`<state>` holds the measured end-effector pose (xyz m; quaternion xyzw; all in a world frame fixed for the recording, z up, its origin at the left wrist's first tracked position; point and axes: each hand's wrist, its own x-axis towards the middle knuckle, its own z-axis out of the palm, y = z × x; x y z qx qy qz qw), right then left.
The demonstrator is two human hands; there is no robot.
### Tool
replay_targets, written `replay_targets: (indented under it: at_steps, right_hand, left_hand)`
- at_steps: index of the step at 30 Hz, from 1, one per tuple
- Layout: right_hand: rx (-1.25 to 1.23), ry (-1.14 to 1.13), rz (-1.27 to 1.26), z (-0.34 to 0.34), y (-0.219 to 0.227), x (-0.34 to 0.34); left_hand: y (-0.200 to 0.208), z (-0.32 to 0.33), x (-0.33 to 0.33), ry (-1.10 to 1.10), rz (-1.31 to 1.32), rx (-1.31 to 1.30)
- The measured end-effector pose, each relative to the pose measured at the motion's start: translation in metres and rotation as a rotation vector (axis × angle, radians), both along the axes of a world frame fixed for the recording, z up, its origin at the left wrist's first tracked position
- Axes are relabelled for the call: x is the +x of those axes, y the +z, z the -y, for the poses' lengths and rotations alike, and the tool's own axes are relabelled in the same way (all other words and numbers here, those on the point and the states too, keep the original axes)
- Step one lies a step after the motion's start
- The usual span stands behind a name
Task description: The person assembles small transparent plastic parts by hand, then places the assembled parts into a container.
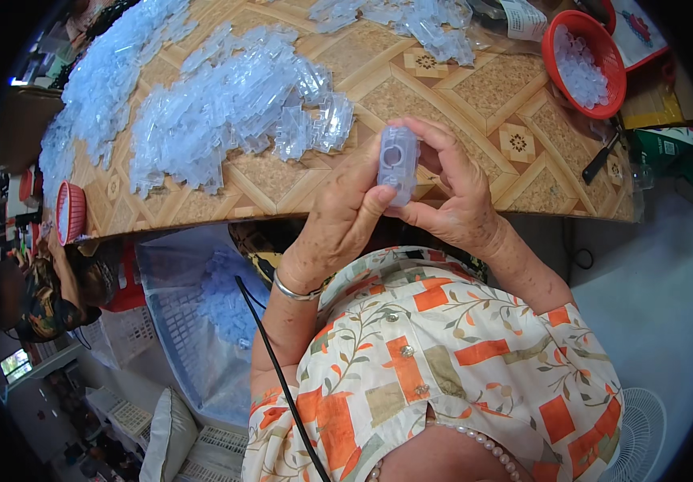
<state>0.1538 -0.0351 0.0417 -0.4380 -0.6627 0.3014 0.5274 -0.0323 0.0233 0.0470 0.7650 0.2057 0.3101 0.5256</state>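
Both hands pinch one clear plastic part (398,163) just above the surface's (459,104) near edge: left hand (345,217) fingers clamped low on it, right hand (452,189) fingers wrapped round its far side. Part's long axis runs upright in frame, holed face toward camera. Bare patch ahead between the clear pile (226,104) and red bowl (586,63). White label (523,20) at far edge. Bin (202,321) below the edge.

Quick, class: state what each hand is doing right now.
Left hand: closed on the clear plastic part.
Right hand: also gripping that clear plastic part.
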Motion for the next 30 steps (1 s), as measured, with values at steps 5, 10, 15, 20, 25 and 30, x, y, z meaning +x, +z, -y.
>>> replay_targets:
  at_steps: [5, 10, 15, 20, 25, 30]
  right_hand:
    - [0.065, -0.164, -0.093, 0.002, -0.019, -0.007]
    - [0.206, -0.194, -0.047, 0.003, -0.028, -0.005]
    - [0.212, -0.24, 0.053, 0.005, -0.019, -0.003]
    - [0.177, -0.26, 0.105, 0.003, -0.014, -0.002]
    - [0.141, -0.165, 0.027, 0.003, -0.01, 0.003]
    - [0.11, -0.107, -0.003, 0.003, -0.011, 0.004]
  left_hand:
    - [0.006, 0.015, 0.011, 0.104, -0.131, 0.12]
    - [0.003, 0.016, 0.02, 0.178, -0.108, 0.268]
    - [-0.003, 0.012, 0.021, 0.079, -0.026, 0.142]
    - [0.001, 0.017, 0.021, 0.036, 0.045, -0.149]
    - [0.008, 0.006, 0.011, -0.112, 0.202, -0.32]
    - [0.005, 0.01, 0.01, -0.165, 0.277, -0.591]
